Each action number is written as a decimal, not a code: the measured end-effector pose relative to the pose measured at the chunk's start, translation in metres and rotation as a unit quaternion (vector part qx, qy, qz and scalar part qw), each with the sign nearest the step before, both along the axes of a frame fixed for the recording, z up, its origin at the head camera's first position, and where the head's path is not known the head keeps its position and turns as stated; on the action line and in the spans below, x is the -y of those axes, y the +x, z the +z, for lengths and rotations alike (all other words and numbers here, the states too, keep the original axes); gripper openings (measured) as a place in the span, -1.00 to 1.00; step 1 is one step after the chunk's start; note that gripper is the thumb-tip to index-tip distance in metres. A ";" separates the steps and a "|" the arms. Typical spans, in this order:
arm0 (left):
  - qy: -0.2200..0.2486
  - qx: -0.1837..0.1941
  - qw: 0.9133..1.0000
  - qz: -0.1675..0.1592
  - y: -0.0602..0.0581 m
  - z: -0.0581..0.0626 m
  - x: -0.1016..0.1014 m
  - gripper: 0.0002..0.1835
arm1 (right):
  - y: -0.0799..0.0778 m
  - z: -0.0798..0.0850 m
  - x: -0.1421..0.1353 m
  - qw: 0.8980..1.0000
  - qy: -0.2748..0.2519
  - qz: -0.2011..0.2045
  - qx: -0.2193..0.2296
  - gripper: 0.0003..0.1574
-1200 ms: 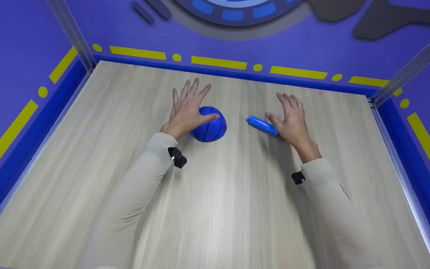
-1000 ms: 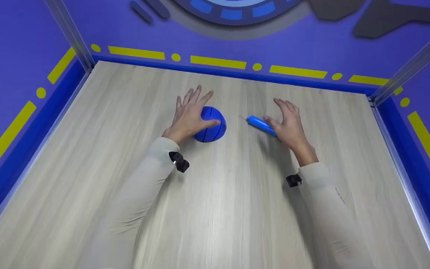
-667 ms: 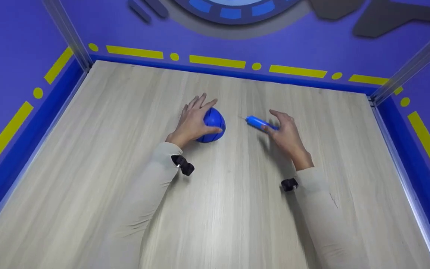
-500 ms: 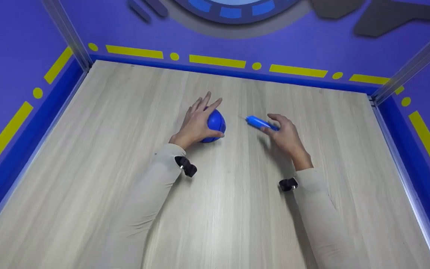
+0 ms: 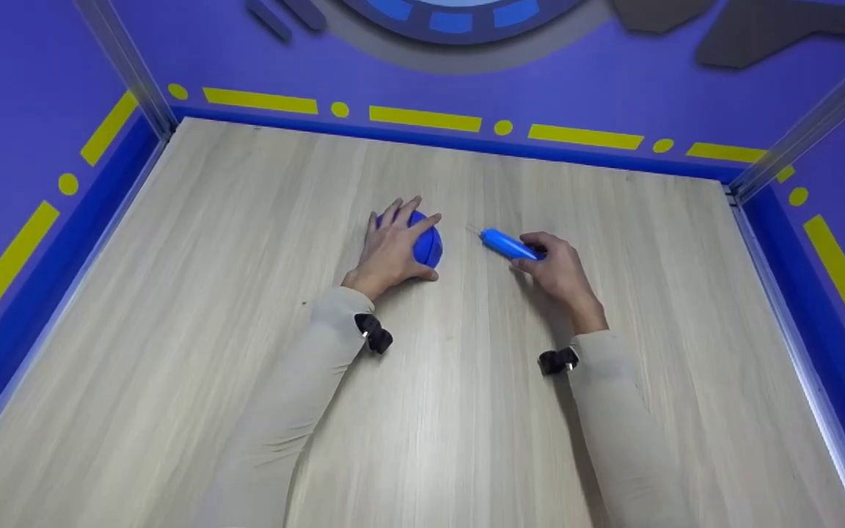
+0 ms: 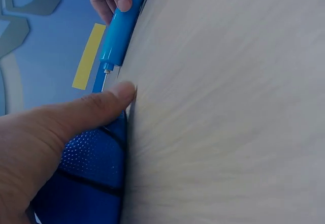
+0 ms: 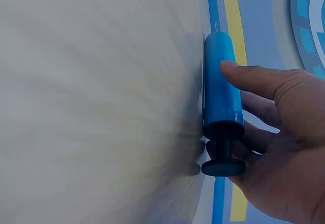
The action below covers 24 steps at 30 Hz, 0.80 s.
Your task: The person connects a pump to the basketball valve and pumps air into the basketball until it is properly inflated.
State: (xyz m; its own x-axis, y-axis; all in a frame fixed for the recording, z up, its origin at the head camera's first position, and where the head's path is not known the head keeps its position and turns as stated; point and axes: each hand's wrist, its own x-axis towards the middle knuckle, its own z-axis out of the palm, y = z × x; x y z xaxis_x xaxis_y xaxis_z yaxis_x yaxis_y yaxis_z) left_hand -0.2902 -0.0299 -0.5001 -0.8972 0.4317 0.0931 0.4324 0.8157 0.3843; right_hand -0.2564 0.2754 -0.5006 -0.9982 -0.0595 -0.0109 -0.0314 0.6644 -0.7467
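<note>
A small blue basketball (image 5: pixel 428 248) with black seam lines sits on the table under my left hand (image 5: pixel 391 254). The fingers spread over its far side and the thumb lies along its near side, covering much of it. To the right, my right hand (image 5: pixel 562 270) holds a blue ball pump (image 5: pixel 505 243) low at the table, thumb on one side of the barrel and fingers on the other. The pump's thin needle points left toward the ball, with a gap between them. In the right wrist view, the pump's black handle (image 7: pixel 223 167) is pushed in close to the barrel.
The pale wood-grain table (image 5: pixel 452 411) reaches back to a blue wall (image 5: pixel 430 95) with yellow dashes. Further blue panels stand at the left and right edges, with metal posts (image 5: pixel 125 66) in the corners. Black wrist cameras (image 5: pixel 373 334) hang from both sleeves.
My left hand has come down and right onto the ball, from hovering over it. My right hand has lowered, and its thumb and fingers have closed round the pump.
</note>
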 end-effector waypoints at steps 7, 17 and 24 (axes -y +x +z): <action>0.026 -0.022 0.999 -0.005 -0.003 -0.003 0.002 -0.04 | -0.003 -0.002 -0.001 1.000 -0.002 -0.006 -0.007 -0.46; 0.084 -0.038 0.996 -0.006 -0.009 -0.003 0.014 -0.18 | -0.003 -0.003 -0.001 0.999 -0.036 -0.033 -0.020 -0.51; 0.186 -0.044 0.981 0.018 -0.013 0.004 0.020 -0.24 | -0.003 0.009 0.003 0.996 -0.060 -0.045 -0.053 -0.54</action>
State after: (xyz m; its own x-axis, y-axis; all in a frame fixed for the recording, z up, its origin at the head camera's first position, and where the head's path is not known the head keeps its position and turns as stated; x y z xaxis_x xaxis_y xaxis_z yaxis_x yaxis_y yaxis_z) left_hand -0.3034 -0.0502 -0.4958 -0.8929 0.3205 0.3163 0.4503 0.6417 0.6209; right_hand -0.2592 0.2723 -0.4920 -0.9948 0.0351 0.0957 -0.0583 0.5739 -0.8168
